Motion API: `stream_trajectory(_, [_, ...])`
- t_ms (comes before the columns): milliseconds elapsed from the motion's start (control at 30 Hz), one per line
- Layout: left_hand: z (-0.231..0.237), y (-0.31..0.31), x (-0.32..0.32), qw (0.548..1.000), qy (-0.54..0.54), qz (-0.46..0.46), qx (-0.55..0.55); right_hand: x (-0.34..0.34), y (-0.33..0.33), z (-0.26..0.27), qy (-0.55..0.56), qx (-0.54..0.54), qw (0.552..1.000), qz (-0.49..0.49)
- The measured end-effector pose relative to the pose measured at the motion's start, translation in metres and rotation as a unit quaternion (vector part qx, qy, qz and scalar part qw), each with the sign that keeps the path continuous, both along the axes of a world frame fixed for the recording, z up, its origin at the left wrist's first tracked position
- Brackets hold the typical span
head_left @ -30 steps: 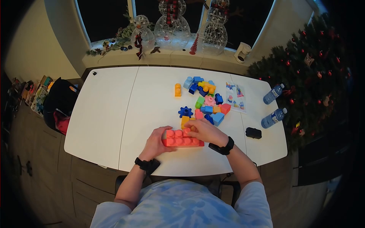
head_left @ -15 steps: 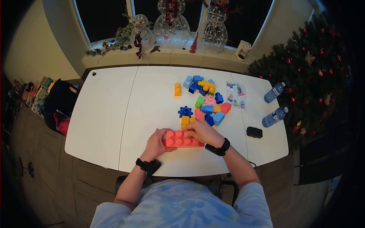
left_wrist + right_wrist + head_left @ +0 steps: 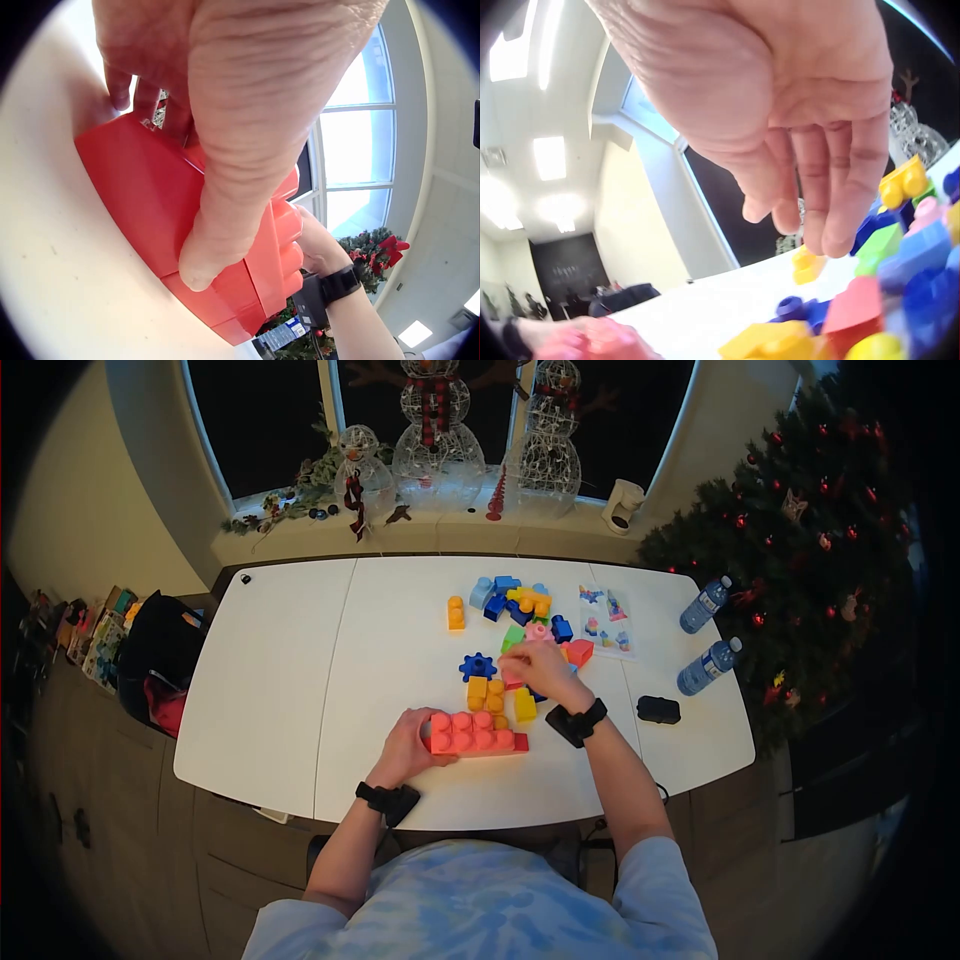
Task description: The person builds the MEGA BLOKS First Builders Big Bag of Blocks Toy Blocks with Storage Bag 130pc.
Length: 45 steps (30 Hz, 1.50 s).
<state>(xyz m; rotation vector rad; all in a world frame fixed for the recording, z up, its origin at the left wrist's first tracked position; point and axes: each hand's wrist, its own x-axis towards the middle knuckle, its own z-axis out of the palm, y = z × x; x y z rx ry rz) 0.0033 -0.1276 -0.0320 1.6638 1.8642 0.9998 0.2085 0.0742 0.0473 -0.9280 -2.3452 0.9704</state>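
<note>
My left hand (image 3: 405,748) grips the left end of a stack of red toy building blocks (image 3: 475,740) standing on the white table. In the left wrist view, the thumb lies along one side of the red blocks (image 3: 135,195) and the other fingers reach behind them. My right hand (image 3: 540,668) hovers over the near part of a loose pile of blocks. Its fingers (image 3: 840,202) hang loosely downward with nothing between them in the right wrist view. Under and around it are a coral-red block (image 3: 855,311), a green block (image 3: 880,247) and a blue gear-shaped block (image 3: 477,667).
Orange-yellow blocks (image 3: 487,694) and a yellow block (image 3: 525,705) lie just beyond the red stack. A single orange block (image 3: 456,613) stands apart at the back. To the right are a picture sheet (image 3: 606,622), two water bottles (image 3: 706,605) and a black case (image 3: 659,709).
My right hand has left the red blocks and moved away and to the right, over the pile. The left hand keeps its hold. The head view has tilted slightly upward.
</note>
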Motion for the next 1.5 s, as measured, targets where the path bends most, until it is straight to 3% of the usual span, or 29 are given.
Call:
stream_trajectory(33, [-0.001,0.0,-0.001,1.0,-0.007,-0.001,-0.003,-0.001,0.009,-0.001,0.0,0.0,1.0,0.001])
stream_trajectory(100, [0.0,0.0,-0.001,1.0,-0.011,-0.004,-0.004,-0.003,0.028,-0.011,-0.119,0.1,0.985,-0.075])
stream_trajectory(133, [0.0,0.001,-0.001,1.0,-0.008,-0.003,0.001,-0.002,0.035,-0.028,-0.117,0.2,0.971,-0.057])
stream_trajectory(267, [-0.001,0.0,0.0,1.0,-0.007,0.004,0.021,-0.017,0.03,-0.036,-0.181,0.21,0.96,-0.043])
stream_trajectory(333, [-0.002,0.0,-0.001,1.0,-0.01,0.006,0.014,-0.025,0.031,-0.042,-0.217,0.166,0.961,-0.036])
stream_trajectory(433, [-0.001,0.001,-0.001,1.0,-0.012,0.0,0.013,-0.031,0.041,-0.065,-0.211,0.184,0.958,-0.068])
stream_trajectory(567, [-0.004,0.001,-0.002,1.0,-0.018,-0.005,0.018,-0.007,0.017,-0.007,-0.117,0.104,0.986,-0.061])
stream_trajectory(633, [-0.003,0.001,-0.003,1.0,-0.023,-0.003,0.008,0.01,-0.004,0.012,-0.039,-0.037,0.998,0.011])
stream_trajectory(767, [0.0,0.0,-0.002,1.0,-0.019,-0.003,0.009,0.034,-0.033,0.008,-0.065,-0.058,0.994,0.069])
stream_trajectory(933, [0.001,0.001,-0.003,1.0,-0.013,-0.019,0.012,0.037,-0.055,0.004,0.01,-0.116,0.989,0.089])
stream_trajectory(1367, [0.004,0.002,-0.004,1.0,-0.016,-0.025,0.005,0.032,-0.053,-0.01,-0.003,-0.082,0.993,0.087])
stream_trajectory(1467, [0.002,0.002,-0.005,0.999,-0.029,-0.018,-0.012,0.029,-0.043,-0.002,-0.021,-0.043,0.992,0.114])
stream_trajectory(1500, [0.0,0.001,-0.005,0.999,-0.028,-0.018,-0.009,0.027,-0.036,0.003,-0.077,-0.032,0.987,0.141])
